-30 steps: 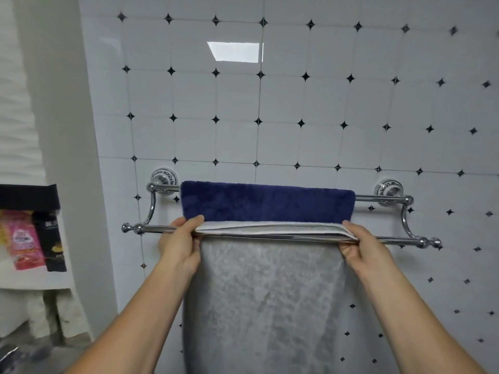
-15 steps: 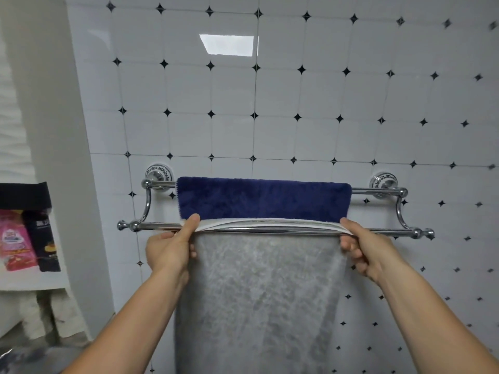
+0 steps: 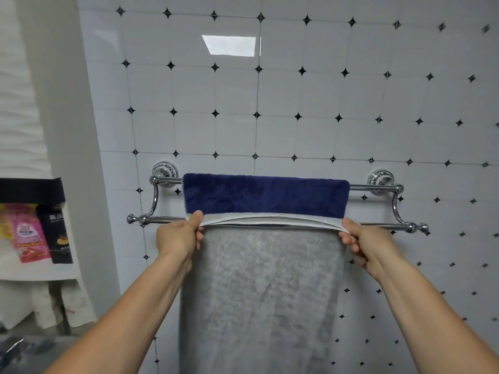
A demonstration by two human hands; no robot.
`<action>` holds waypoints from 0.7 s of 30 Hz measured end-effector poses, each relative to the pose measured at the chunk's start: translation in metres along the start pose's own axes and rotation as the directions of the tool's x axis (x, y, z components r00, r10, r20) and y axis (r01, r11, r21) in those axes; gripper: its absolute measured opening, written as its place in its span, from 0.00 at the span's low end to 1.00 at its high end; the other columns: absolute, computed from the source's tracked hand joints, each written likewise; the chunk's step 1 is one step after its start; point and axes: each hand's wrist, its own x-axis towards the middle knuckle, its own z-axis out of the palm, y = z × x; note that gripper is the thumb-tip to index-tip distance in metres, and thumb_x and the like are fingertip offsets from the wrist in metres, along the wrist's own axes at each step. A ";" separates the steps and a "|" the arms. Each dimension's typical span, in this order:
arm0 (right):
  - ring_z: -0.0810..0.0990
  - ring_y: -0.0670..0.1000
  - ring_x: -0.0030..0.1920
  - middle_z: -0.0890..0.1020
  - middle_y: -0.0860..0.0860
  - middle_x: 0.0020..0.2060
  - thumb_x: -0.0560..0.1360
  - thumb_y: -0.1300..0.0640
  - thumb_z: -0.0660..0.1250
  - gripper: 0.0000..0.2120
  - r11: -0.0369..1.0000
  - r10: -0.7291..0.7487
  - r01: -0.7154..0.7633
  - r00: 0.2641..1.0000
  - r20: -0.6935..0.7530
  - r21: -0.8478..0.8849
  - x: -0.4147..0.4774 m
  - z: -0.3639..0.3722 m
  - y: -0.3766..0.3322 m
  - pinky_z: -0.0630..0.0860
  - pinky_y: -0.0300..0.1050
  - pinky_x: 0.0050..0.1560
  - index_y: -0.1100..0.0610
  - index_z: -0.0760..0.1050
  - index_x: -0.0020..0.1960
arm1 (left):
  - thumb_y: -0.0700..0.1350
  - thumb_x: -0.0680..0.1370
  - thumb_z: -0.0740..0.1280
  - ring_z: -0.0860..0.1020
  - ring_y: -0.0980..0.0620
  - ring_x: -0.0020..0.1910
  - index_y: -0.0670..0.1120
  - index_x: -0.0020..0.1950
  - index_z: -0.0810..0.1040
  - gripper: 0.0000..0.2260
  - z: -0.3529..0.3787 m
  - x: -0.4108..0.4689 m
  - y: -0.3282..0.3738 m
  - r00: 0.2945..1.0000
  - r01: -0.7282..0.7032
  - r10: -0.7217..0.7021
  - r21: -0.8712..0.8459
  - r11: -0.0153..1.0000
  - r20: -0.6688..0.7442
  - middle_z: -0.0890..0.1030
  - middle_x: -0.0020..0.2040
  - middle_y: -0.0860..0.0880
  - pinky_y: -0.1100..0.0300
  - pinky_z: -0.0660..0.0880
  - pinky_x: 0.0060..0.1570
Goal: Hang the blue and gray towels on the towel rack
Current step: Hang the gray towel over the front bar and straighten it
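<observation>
Two bare forearms reach up from the bottom edge. Left hand [image 3: 179, 234] pinches the left top corner of the gray towel [image 3: 264, 292], thumb on top of the pale folded edge, fingers curled under. Right hand [image 3: 367, 242] pinches the right top corner the same way. Gray towel hangs over the front bar [image 3: 162, 219] of the rack [image 3: 395, 203] and drops straight down between the arms, out of frame at the bottom. Just behind and above, the blue towel [image 3: 266, 194] is draped over the rear bar [image 3: 378, 188], roughly centred, its lower part hidden behind the gray towel's fold. Rack is fixed to a white tiled wall [image 3: 270, 103] with small black diamonds. Far left, a shelf [image 3: 40, 271] holds a pink packet [image 3: 28, 233] and a black packet [image 3: 58, 233] side by side.
</observation>
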 end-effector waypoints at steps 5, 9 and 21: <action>0.66 0.42 0.20 0.74 0.47 0.21 0.76 0.45 0.68 0.20 0.981 -0.146 0.150 0.988 0.045 -0.119 -0.014 -0.021 0.045 0.62 0.35 0.22 0.57 0.80 0.31 | 0.49 0.75 0.73 0.62 0.55 0.18 0.44 0.26 0.70 0.21 -0.025 -0.011 -0.029 0.996 -0.053 0.048 0.076 0.996 0.071 0.69 0.18 0.52 0.63 0.60 0.24; 0.63 0.45 0.21 0.67 0.49 0.21 0.75 0.41 0.67 0.25 0.947 -0.200 0.221 0.973 0.111 -0.234 -0.033 -0.035 0.105 0.61 0.42 0.30 0.57 0.76 0.26 | 0.49 0.75 0.73 0.64 0.54 0.19 0.42 0.25 0.70 0.22 -0.063 -0.030 -0.087 0.987 -0.087 0.054 0.215 0.973 0.154 0.69 0.20 0.49 0.59 0.62 0.29; 0.65 0.46 0.20 0.69 0.49 0.19 0.77 0.44 0.66 0.27 0.942 0.093 -0.042 0.986 0.138 -0.333 -0.075 -0.041 0.235 0.62 0.38 0.27 0.57 0.76 0.24 | 0.49 0.75 0.73 0.68 0.51 0.20 0.41 0.28 0.73 0.20 -0.124 -0.060 -0.190 0.970 0.070 -0.154 0.395 0.916 0.186 0.73 0.20 0.45 0.63 0.66 0.26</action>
